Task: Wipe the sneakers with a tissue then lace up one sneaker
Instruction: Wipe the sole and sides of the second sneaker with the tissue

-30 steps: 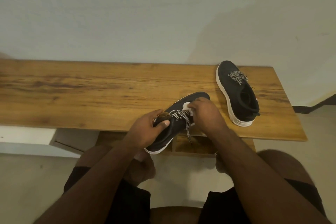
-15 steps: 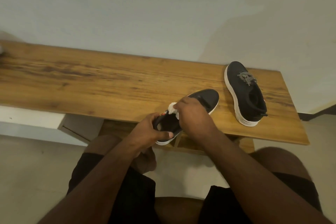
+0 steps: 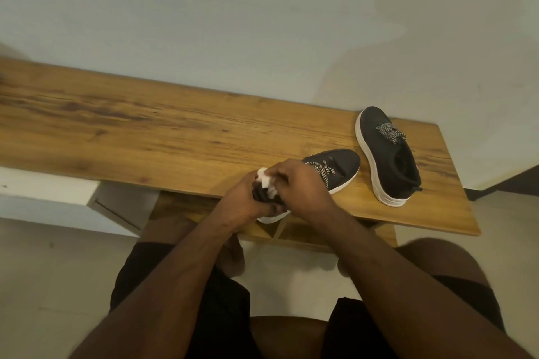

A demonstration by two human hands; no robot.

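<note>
- A person is sitting at a wooden bench (image 3: 175,137) set against a pale wall, working on a pair of black sneakers with white soles.
- The left hand (image 3: 248,201) is gripping the heel end of the near sneaker (image 3: 335,166), fingers curled round its collar, steadying it at the bench's front edge so that the heel is hanging just past that edge.
- The right hand (image 3: 300,183) is pinching a crumpled white tissue (image 3: 267,182) and pressing it against the collar of that shoe, right beside the left hand's fingers.
- The toe of the near sneaker is pointing toward the bench's right end, and its black-and-white lace (image 3: 322,170) is lying across the tongue; I cannot tell whether it is tied or just threaded loosely.
- The second sneaker (image 3: 388,154) is standing on its sole near the right end of the bench, toe toward the wall, just beside the first but not touching it, with no hand on it.
- Its lace (image 3: 390,132) is bunching in a loose cluster over the forefoot.
- As I am judging it, the wiping stage is under way on the first shoe; whether the second has been wiped is not showing.
- The lacing-up appears to be waiting, with neither hand on a lace.
</note>
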